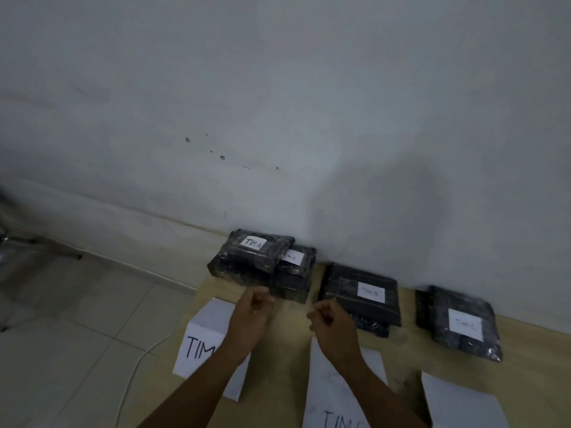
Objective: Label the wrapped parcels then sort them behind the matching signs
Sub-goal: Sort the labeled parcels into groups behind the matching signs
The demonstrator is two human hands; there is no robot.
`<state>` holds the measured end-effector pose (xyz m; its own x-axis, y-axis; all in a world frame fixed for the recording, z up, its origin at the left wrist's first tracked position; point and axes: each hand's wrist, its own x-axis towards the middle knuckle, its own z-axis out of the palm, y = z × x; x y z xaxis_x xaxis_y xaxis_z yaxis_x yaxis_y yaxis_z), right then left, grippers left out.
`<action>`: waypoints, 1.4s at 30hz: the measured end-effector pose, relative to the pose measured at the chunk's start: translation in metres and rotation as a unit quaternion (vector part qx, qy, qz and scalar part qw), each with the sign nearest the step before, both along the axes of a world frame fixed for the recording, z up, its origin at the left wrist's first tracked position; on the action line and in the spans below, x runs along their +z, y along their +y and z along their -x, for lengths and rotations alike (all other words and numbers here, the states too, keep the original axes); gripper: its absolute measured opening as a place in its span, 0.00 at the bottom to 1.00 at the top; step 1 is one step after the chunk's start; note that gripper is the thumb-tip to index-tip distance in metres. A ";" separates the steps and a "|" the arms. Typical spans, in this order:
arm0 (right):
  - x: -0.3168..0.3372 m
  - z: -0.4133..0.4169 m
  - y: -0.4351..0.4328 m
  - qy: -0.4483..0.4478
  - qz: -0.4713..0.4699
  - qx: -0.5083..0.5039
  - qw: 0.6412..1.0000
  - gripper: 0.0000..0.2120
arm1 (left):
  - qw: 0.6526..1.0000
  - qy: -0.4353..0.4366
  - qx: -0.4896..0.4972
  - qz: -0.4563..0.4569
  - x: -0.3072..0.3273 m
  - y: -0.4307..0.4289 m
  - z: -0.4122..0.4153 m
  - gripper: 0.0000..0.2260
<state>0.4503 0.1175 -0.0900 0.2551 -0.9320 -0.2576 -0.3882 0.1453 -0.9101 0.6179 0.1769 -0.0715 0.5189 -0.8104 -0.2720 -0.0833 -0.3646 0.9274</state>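
Pale wall (278,88) fills the upper two thirds of the frame, with a few small dark marks near its middle. Below it, at lower right, we see a light wooden table (287,350) pushed against the wall, and grey floor tiles (77,319) at lower left with a thin white cable (136,366) curving across them.

Along the wall we count three groups of black wrapped parcels. Centre frame, the top parcel (250,257) with a white label reading "TIM A" lies tilted across a second parcel (293,273) whose label is partly covered but also seems to read "TIM A". To the right lies a parcel (361,295) labelled "TIM B", with something dark beneath its near edge that we cannot make out. Further right is a parcel (463,325) whose blurred label looks like "TIM C".

Nearer us stand three white paper signs. On the left sign (207,341) we read only "TIM", the rest hidden by the forearm. The middle sign (327,396) is cut off by the bottom edge, and the right sign (460,403) shows no lettering.

Our left hand (251,313) hovers just in front of the stacked pair, fingers curled into a loose fist, holding nothing we can see. Our right hand (330,322) is likewise curled closed beside the "TIM B" parcel, apparently empty.
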 end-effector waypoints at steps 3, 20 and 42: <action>0.007 0.040 0.028 0.004 0.001 -0.007 1.000 0.07 | 0.998 -0.026 -0.056 -0.013 -0.001 0.022 0.046 0.06; 0.014 0.344 0.127 0.068 -0.014 -0.123 0.990 0.06 | 0.965 0.007 -0.257 -0.039 -0.006 0.078 0.356 0.03; -0.005 0.696 0.176 0.099 0.008 -0.568 0.817 0.13 | 0.839 0.039 -0.518 -0.163 -0.015 0.026 0.681 0.17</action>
<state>-0.2459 0.2933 -0.0952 -0.8223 -0.5418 -0.1741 -0.1506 0.5022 -0.8515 -0.0630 0.2024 -0.0864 -0.4467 -0.6917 -0.5675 -0.4556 -0.3700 0.8096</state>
